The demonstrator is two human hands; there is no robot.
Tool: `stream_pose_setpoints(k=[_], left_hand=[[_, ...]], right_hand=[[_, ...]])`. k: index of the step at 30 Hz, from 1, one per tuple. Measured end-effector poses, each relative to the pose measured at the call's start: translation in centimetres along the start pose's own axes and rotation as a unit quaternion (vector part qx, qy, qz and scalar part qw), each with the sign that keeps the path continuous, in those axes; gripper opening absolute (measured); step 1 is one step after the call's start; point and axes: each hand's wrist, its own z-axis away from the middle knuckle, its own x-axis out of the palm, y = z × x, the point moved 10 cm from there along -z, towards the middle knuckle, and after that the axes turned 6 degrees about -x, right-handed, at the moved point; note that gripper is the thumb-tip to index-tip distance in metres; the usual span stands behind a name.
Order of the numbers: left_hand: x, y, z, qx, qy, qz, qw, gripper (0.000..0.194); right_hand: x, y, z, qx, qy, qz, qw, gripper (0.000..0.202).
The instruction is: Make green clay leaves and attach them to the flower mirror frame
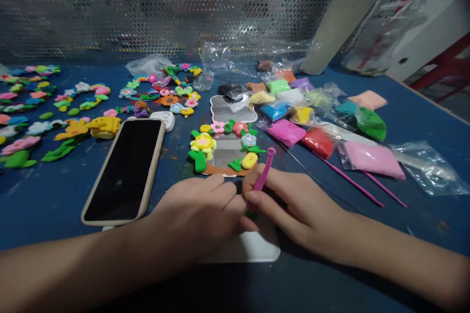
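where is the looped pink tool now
In the head view, just right of centre: the pink tool is in the right hand, beside the flower frame.

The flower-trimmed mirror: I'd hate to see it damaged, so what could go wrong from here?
The right hand is close to the near edge of the mirror, so a knuckle could dent the brown strip if it is still soft.
The pink tool rises beside the yellow piece; a slip might knock or mark it.
The phone lies close by the left hand and its forearm, so a sideways sweep could nudge it.
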Motion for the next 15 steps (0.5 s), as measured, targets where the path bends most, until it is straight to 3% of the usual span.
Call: stream_pose_setpoints(k=[7,15], left_hand=[[0.0,-0.4,0.0,-0.012,-0.007,0.002,1.000,0.052],[-0.2,-0.2,-0.3,-0.008,-0.002,0.012,1.000,0.051]], right_hand=[[0.1,-0.1,-0.4,0.007,0.008,0.035,0.999,0.017],[-1.0,0.5,-0.3,0.044,0.055,-0.026,0.997,0.023]])
